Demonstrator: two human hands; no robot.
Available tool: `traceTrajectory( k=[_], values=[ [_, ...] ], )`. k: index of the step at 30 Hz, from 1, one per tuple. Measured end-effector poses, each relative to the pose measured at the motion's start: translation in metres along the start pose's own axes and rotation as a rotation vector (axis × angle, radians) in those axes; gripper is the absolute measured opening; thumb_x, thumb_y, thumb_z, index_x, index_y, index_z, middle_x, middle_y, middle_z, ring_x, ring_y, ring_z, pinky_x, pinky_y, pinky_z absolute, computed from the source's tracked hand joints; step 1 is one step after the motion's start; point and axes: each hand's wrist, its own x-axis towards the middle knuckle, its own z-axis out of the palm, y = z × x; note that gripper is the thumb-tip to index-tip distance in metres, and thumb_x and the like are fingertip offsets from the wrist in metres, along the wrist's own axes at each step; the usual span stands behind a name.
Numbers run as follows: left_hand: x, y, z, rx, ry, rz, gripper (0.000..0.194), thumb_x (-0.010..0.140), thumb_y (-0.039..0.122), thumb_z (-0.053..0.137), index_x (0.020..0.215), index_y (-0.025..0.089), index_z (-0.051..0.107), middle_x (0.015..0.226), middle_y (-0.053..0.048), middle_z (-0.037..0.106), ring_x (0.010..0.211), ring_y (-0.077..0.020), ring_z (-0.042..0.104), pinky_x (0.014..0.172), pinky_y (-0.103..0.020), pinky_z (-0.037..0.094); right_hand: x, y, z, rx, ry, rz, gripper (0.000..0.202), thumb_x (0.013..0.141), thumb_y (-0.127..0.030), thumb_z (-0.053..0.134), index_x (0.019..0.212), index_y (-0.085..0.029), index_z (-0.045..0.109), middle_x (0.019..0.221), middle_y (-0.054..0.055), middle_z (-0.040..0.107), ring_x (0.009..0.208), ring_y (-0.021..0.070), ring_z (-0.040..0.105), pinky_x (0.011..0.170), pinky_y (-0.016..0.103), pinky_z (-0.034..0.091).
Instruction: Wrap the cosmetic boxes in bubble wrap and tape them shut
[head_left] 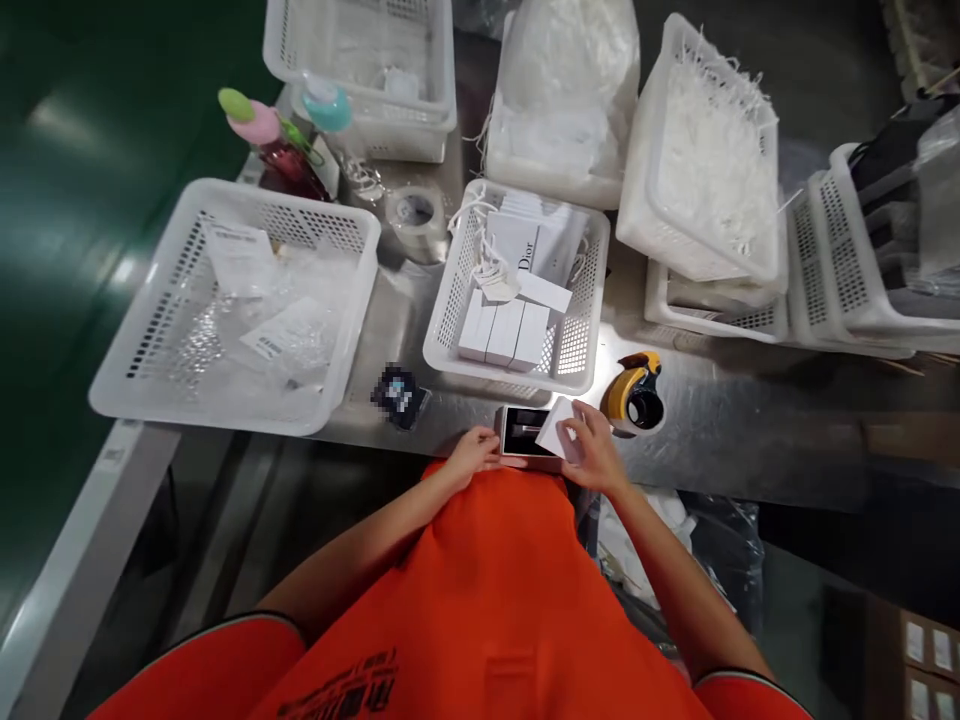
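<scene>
Left hand is gripping the left end of a small box, fingers closing on its edge. Right hand is pinching a white card between thumb and fingers, grip closing on it, card tilting over the box's right end. Box is sitting open at the near edge of the metal desk, showing a dark interior with a slim item lying inside. Just beyond it, a white basket is holding banded white boxes, corded white bags marked "Dior" and a loose white strip. Yellow-and-black tool is standing right of the card, near the right hand. Pixelated dark item is lying left of the box. Farther left, a wider basket is carrying clear plastic packets; a tape roll is resting between the two baskets.
</scene>
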Motion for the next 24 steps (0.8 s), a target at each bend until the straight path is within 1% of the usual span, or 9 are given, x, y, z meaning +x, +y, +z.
traceTrajectory(
  k=[2, 4, 7, 9, 12, 14, 18, 21, 24],
  values=[
    [0.006, 0.0, 0.002, -0.009, -0.045, -0.048, 0.038, 0.091, 0.052, 0.064, 0.115, 0.024, 0.056, 0.095, -0.002, 0.062, 0.067, -0.0128, 0.068, 0.075, -0.035, 0.062, 0.012, 0.007, 0.011, 0.032, -0.071, -0.064, 0.059, 0.067, -0.027, 0.07, 0.125, -0.021, 0.059, 0.152, 0.019, 0.043, 0.138, 0.0379, 0.043, 0.112, 0.058, 0.039],
    [0.009, 0.002, 0.005, -0.064, -0.076, -0.075, 0.048, 0.095, 0.059, 0.053, 0.13, 0.026, 0.051, 0.109, -0.006, 0.063, 0.071, -0.0156, 0.071, 0.074, -0.037, 0.063, 0.025, 0.007, 0.023, 0.07, -0.144, -0.136, 0.062, 0.068, -0.028, 0.069, 0.128, -0.019, 0.058, 0.152, 0.02, 0.043, 0.14, 0.0372, 0.041, 0.113, 0.058, 0.038],
    [0.01, 0.004, 0.01, -0.171, -0.077, -0.095, 0.061, 0.096, 0.064, 0.048, 0.142, 0.024, 0.046, 0.124, -0.014, 0.062, 0.077, -0.0198, 0.074, 0.079, -0.041, 0.064, 0.038, 0.002, 0.036, 0.075, -0.245, -0.247, 0.066, 0.069, -0.031, 0.07, 0.132, -0.018, 0.057, 0.153, 0.022, 0.043, 0.14, 0.0391, 0.041, 0.113, 0.062, 0.035],
    [0.011, 0.003, 0.011, -0.212, -0.088, -0.083, 0.065, 0.096, 0.064, 0.049, 0.143, 0.02, 0.047, 0.125, -0.016, 0.064, 0.081, -0.0214, 0.074, 0.081, -0.041, 0.064, 0.04, 0.0, 0.041, 0.05, -0.286, -0.294, 0.067, 0.069, -0.031, 0.07, 0.133, -0.018, 0.057, 0.154, 0.022, 0.042, 0.141, 0.0403, 0.039, 0.114, 0.063, 0.032],
    [0.012, 0.0, 0.01, -0.228, -0.127, -0.04, 0.056, 0.097, 0.055, 0.054, 0.14, 0.019, 0.05, 0.123, -0.014, 0.068, 0.084, -0.0213, 0.074, 0.081, -0.04, 0.065, 0.039, -0.001, 0.046, 0.018, -0.302, -0.298, 0.066, 0.069, -0.029, 0.07, 0.133, -0.02, 0.058, 0.157, 0.02, 0.04, 0.143, 0.0398, 0.036, 0.117, 0.062, 0.028],
    [0.014, -0.003, 0.009, -0.181, -0.132, -0.016, 0.053, 0.094, 0.049, 0.062, 0.137, 0.02, 0.053, 0.125, -0.012, 0.068, 0.083, -0.0203, 0.073, 0.079, -0.039, 0.066, 0.038, 0.0, 0.05, 0.005, -0.298, -0.294, 0.064, 0.07, -0.032, 0.069, 0.132, -0.021, 0.058, 0.157, 0.019, 0.039, 0.144, 0.0397, 0.035, 0.117, 0.063, 0.028],
    [0.018, -0.009, 0.009, -0.091, -0.078, 0.044, 0.061, 0.083, 0.045, 0.077, 0.135, 0.02, 0.057, 0.132, -0.013, 0.064, 0.087, -0.0216, 0.072, 0.072, -0.037, 0.066, 0.039, 0.003, 0.054, -0.031, -0.291, -0.354, 0.063, 0.074, -0.037, 0.067, 0.133, -0.02, 0.056, 0.158, 0.021, 0.037, 0.143, 0.0413, 0.034, 0.114, 0.065, 0.031],
    [0.02, -0.014, 0.01, -0.1, -0.09, 0.091, 0.059, 0.081, 0.044, 0.079, 0.131, 0.019, 0.062, 0.13, -0.012, 0.065, 0.094, -0.023, 0.071, 0.072, -0.035, 0.065, 0.043, 0.007, 0.055, -0.07, -0.321, -0.416, 0.06, 0.077, -0.039, 0.067, 0.133, -0.018, 0.057, 0.157, 0.022, 0.038, 0.143, 0.0416, 0.033, 0.112, 0.065, 0.033],
    [0.021, -0.016, 0.011, -0.047, -0.088, 0.107, 0.057, 0.083, 0.036, 0.077, 0.135, 0.019, 0.061, 0.125, -0.011, 0.068, 0.091, -0.0214, 0.071, 0.071, -0.033, 0.065, 0.045, 0.01, 0.056, -0.101, -0.346, -0.474, 0.056, 0.078, -0.036, 0.068, 0.13, -0.017, 0.06, 0.156, 0.024, 0.04, 0.142, 0.0406, 0.034, 0.112, 0.064, 0.035]
  ],
)
